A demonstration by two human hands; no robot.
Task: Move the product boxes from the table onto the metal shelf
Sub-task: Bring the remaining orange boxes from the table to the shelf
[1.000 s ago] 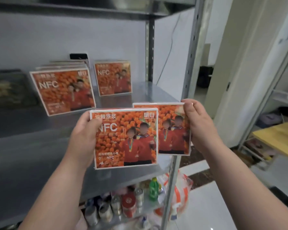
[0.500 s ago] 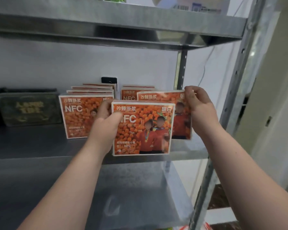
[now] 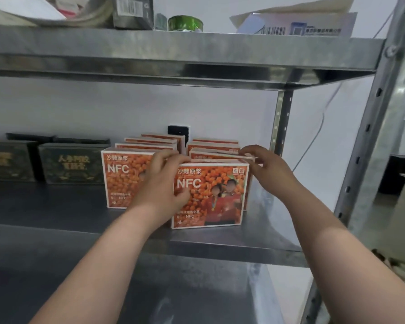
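Item 1: front product box point(image 3: 211, 195), orange, is displaying "NFC" and "沙棘原浆" in white above a berry print. It is standing upright near the front of the metal shelf point(image 3: 56, 206), at the head of the right-hand row.

Item 2: second product box point(image 3: 220, 155), of the same design, is standing directly behind it, mostly hidden.

Item 3: left-row box point(image 3: 124, 181), carrying the same lettering, is fronting a neighbouring row of matching boxes just to the left.

Surroundings: dark green boxes point(image 3: 73, 163) with gold characters, too blurred to read, are sitting further left. A black wall socket point(image 3: 178, 132) is showing behind the rows. The upper shelf point(image 3: 173, 54) is carrying a green roll point(image 3: 185, 23) and a barcoded sheet point(image 3: 302, 26).

Hands: the left hand point(image 3: 164, 183) is gripping the front box's upper left corner, fingers curled over the top and thumb on the face, partly covering the left-row box. The right hand point(image 3: 267, 167) is pinching the second box's top right edge.
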